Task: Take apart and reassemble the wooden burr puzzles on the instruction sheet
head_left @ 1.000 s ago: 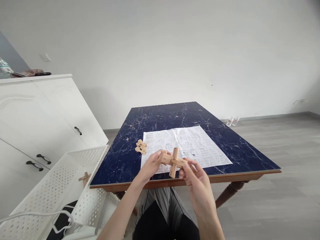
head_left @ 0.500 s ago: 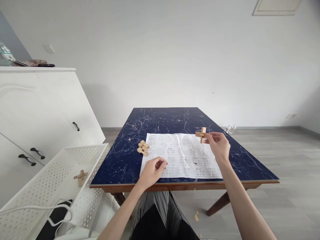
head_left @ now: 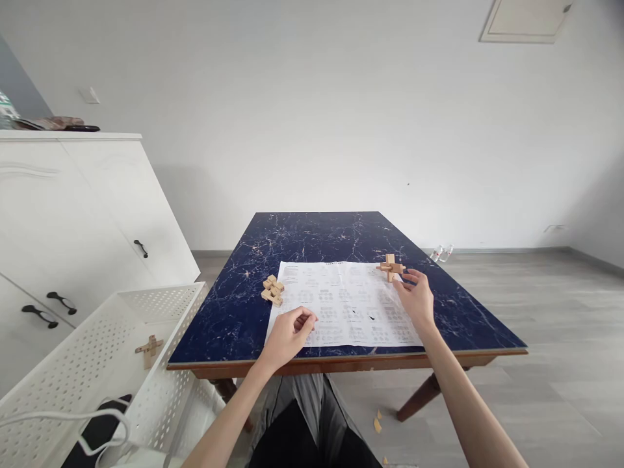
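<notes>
A cross-shaped wooden interlocking puzzle (head_left: 390,268) sits at the upper right corner of a printed instruction sheet (head_left: 336,292). Beside it is my right hand (head_left: 415,296), its thumb and fingers spread apart at the puzzle's right side; the fingertips are close to it, and whether they still touch is unclear. My left hand (head_left: 288,333) rests on the lower left of the sheet with its fingers curled, and nothing shows in it. Left of the sheet's edge lies another cluster of notched wooden pieces (head_left: 272,290).
The blue marble-patterned table (head_left: 316,237) has a wooden edge. On the left, a white perforated basket (head_left: 180,338) contains a wooden cross (head_left: 149,348), a black object and a white cable. A white cabinet (head_left: 88,214) stands behind it. Bottles (head_left: 441,253) stand on the floor by the wall.
My right hand has lowered the wooden puzzle onto the sheet's corner, and its fingers have spread away from it. The puzzle is turned differently. My left hand stays curled on the sheet.
</notes>
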### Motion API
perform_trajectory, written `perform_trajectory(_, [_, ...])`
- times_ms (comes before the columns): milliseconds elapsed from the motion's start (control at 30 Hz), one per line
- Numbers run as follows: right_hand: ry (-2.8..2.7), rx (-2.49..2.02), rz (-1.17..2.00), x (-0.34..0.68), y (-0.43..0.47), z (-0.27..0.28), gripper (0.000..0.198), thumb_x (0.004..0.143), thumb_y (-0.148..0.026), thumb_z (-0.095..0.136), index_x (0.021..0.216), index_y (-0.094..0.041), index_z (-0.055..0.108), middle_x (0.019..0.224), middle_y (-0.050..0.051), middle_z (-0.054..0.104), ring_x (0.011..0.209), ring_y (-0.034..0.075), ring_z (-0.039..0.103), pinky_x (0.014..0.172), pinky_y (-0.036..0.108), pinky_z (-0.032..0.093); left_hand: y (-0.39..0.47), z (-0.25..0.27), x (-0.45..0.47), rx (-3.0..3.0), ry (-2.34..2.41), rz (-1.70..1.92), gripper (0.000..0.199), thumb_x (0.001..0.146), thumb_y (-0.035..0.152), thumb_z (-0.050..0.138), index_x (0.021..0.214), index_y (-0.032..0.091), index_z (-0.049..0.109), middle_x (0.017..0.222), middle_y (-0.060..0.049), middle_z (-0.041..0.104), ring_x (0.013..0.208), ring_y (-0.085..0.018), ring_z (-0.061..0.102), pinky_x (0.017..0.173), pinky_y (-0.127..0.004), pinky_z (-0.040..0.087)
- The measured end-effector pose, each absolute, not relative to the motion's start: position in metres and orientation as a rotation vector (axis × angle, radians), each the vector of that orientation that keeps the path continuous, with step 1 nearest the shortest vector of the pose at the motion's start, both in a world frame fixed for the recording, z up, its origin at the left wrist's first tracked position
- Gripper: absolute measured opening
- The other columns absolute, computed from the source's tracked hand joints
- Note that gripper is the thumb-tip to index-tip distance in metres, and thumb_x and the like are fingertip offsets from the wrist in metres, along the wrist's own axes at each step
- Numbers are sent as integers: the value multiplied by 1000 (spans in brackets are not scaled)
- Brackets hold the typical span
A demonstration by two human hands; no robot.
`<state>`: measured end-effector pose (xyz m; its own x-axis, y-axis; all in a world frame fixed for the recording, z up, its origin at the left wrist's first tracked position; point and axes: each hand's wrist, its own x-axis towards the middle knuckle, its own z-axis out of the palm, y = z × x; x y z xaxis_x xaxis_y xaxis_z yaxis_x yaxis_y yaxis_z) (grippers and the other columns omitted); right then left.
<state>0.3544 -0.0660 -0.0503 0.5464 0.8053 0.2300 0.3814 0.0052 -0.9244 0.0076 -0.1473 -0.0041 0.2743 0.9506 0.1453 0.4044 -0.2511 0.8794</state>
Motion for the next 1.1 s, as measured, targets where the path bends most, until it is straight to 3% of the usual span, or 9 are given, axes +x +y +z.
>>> perform_trajectory(133, [-1109, -1513, 537, 339, -101, -62, 44, 85, -44, 77, 121, -20, 65, 119, 13, 77, 99, 29, 78, 91, 43, 60, -149, -4, 7, 1809, 1230, 919, 34, 102, 51, 60, 93, 21, 72, 86, -6, 75, 81, -23, 70, 74, -31, 51])
perform_trajectory(267, [-1205, -1406, 647, 327, -116, -64, 39, 84, -55, 74, 104, -22, 68, 99, 11, 80, 91, 29, 79, 86, 43, 61, -149, -5, 6, 1820, 1233, 912, 36, 102, 54, 59, 95, 21, 73, 87, -6, 76, 83, -24, 71, 74, -31, 52])
perform_trajectory(833, [-1259, -1392, 780, 334, -116, -59, 35, 83, -54, 75, 96, -22, 72, 88, 9, 80, 81, 28, 76, 79, 43, 59, -159, 3, -24, 1954, 1390, 936, 35, 104, 52, 56, 97, 22, 72, 87, -6, 74, 83, -24, 71, 77, -32, 56])
perform_trajectory(1000, [-1298, -1394, 813, 339, -111, -57, 29, 83, -49, 75, 93, -22, 73, 83, 7, 79, 75, 25, 74, 76, 41, 59, -147, -6, -51, 2030, 1692, 1214, 26, 100, 46, 56, 107, 23, 66, 115, -12, 69, 115, -33, 61, 106, -47, 48])
perform_trajectory(1100, [-1313, -1406, 810, 341, -108, -57, 28, 82, -48, 74, 94, -22, 73, 83, 6, 79, 74, 25, 73, 77, 41, 59, -130, -14, -57, 2080, 1787, 1241, 42, 91, 47, 66, 124, 21, 59, 136, -17, 60, 135, -40, 51, 118, -58, 38])
